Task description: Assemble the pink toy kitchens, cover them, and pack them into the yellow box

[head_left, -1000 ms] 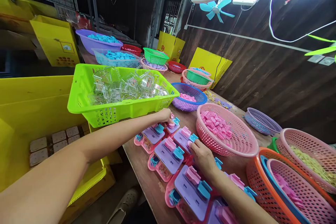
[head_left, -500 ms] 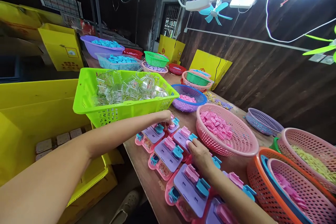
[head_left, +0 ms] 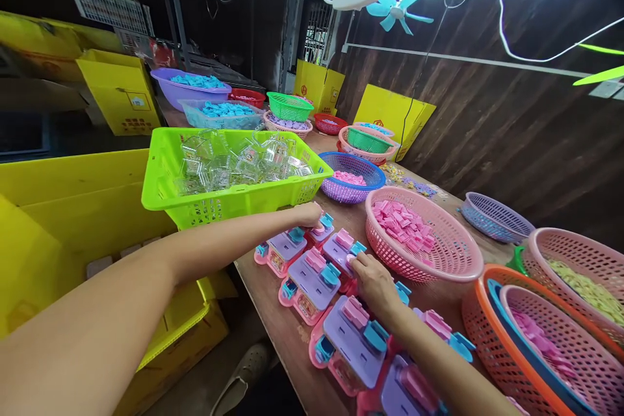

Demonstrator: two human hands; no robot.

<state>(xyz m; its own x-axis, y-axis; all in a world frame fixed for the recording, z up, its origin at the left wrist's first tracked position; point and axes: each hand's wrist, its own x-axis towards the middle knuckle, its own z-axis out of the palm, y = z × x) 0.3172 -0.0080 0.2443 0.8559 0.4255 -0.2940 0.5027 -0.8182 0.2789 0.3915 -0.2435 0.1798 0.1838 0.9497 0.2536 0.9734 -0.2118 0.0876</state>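
Note:
Rows of toys with purple tops, pink bases and pink and blue clips stand along the table edge; one purple-topped toy (head_left: 312, 279) sits in the near row. At the far end of the rows, my left hand (head_left: 307, 214) is closed, fingers down on a toy, and whatever they grip is hidden. My right hand (head_left: 374, 281) pinches a small round pink piece (head_left: 351, 261) at the edge of another purple-topped toy (head_left: 336, 252). Its wrist passes over the toys nearer to me.
A green basket (head_left: 234, 201) of clear plastic parts stands beyond my left arm. A pink basket (head_left: 468, 253) of pink pieces lies right of the toys, with an orange basket (head_left: 480, 312) nearer. An open yellow carton (head_left: 88, 175) is at left. A blue fan (head_left: 397, 12) hangs above.
The view has shifted slightly. Both hands stay at the same toys, with only slight movement.

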